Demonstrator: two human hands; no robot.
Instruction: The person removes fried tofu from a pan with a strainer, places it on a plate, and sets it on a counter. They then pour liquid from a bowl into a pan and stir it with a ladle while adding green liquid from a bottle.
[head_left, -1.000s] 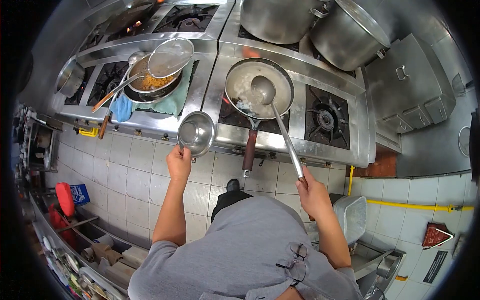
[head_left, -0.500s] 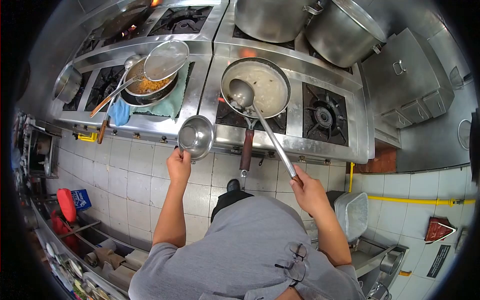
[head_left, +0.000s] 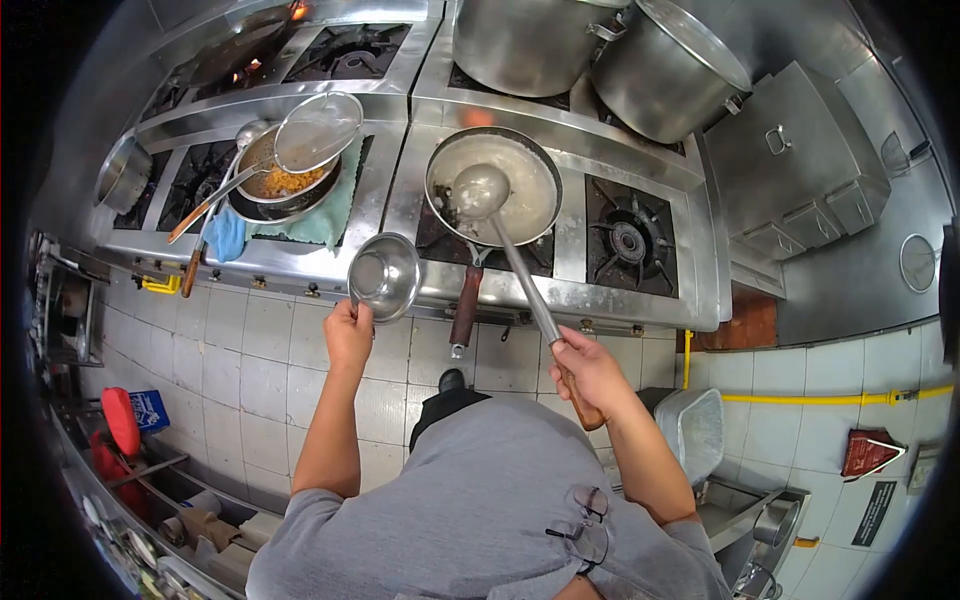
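My left hand [head_left: 349, 334] grips the rim of an empty-looking metal bowl [head_left: 384, 277], held tilted just in front of the stove edge. My right hand [head_left: 588, 376] is closed round the wooden-ended handle of a long metal ladle [head_left: 481, 191]. The ladle's cup, filled with pale liquid, is over the frying pan [head_left: 542, 229], towards its left side. Creamy white sauce [head_left: 526, 180] with darker bits lies in the pan, which sits on a burner with its brown handle pointing towards me.
Left of the pan, a strainer [head_left: 318, 132] rests over a bowl of orange food [head_left: 289, 181] beside a blue cloth [head_left: 224, 234]. Two large pots [head_left: 535, 45] [head_left: 672, 70] stand at the back. A bare burner [head_left: 628, 243] is on the right. Flames show under a wok [head_left: 240, 50] at the back left.
The ladle's cup has levelled and now holds pale liquid. My right hand has moved up and left, gripping further along the handle. The whole view has shifted slightly.
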